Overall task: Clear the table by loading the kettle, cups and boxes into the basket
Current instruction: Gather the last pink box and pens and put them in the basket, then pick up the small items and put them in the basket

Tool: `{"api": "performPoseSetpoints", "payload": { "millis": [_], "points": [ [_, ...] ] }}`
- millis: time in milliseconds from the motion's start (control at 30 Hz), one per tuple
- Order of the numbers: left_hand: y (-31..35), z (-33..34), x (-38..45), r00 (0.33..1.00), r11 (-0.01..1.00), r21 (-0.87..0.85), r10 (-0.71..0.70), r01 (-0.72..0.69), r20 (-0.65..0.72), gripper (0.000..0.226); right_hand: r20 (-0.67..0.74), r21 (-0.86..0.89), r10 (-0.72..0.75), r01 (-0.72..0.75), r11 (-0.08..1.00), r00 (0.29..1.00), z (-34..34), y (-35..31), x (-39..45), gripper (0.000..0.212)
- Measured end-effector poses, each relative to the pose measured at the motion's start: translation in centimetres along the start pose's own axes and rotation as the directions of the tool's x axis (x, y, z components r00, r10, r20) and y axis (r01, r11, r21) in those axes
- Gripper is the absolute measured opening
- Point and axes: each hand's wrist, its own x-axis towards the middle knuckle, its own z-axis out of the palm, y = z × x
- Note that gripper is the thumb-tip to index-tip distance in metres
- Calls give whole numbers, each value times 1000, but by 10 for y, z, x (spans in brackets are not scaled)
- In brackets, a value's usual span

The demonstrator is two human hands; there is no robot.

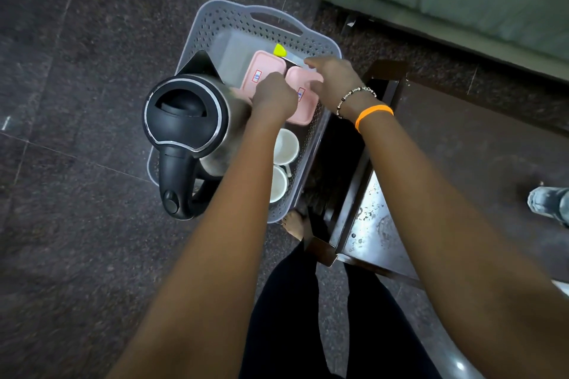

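The grey perforated basket [215, 18] sits on the dark speckled floor [77, 71] just beside the dark wooden table [385, 215], and it is already well loaded. The steel kettle [187, 120] with its black lid and handle stands upright in the near left part of the basket, its handle pointing toward the person. Two white cups [284, 148] stand one behind the other along the right wall, mouths up. Farther in lie two pink boxes [264, 66] side by side, each with a small label on the lid, and behind them a knife with a yellow-green handle [280, 51] rests across the back. The left hand [274, 98] is down over the near edge of the boxes with its fingers curled under; from here I cannot tell whether it grips a box or only rests on it. The right hand [331, 80], with a beaded bracelet and an orange band [374, 115] at the wrist, hovers over the right-hand box, fingers loosely bent, forefinger extended toward the knife blade.
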Motion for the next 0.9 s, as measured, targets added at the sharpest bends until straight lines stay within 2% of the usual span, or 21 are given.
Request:
{"api": "performPoseSetpoints", "payload": {
  "millis": [100,167,233,300,400,533,700,900],
  "points": [
    [-3,7,-18,982,980,-170,74,-104,-175,45,-177,218,28,11,976,984,-2,5,-27,37],
    [-3,18,-35,959,959,-209,139,-193,-248,42,-283,303,59,31,952,957,-2,13,-54,33],
    [-1,32,-52,940,937,-243,178,-252,-291,36,-326,363,109,18,932,939,1,23,-79,30],
    [1,51,-72,944,907,-324,179,-268,-278,34,-325,454,185,-18,891,927,5,37,-105,28],
    [5,92,-100,971,893,-385,199,-235,-132,27,-277,547,285,-94,832,917,15,66,-145,27],
    [10,159,-132,972,938,-300,212,-172,104,23,-201,622,438,-231,748,876,28,121,-207,25],
    [33,256,-178,922,973,-133,224,-191,316,21,-97,721,619,-374,584,779,33,212,-294,25],
    [73,363,-219,833,957,74,204,-280,515,25,-32,784,774,-464,411,633,38,322,-378,23]
  ]
}}
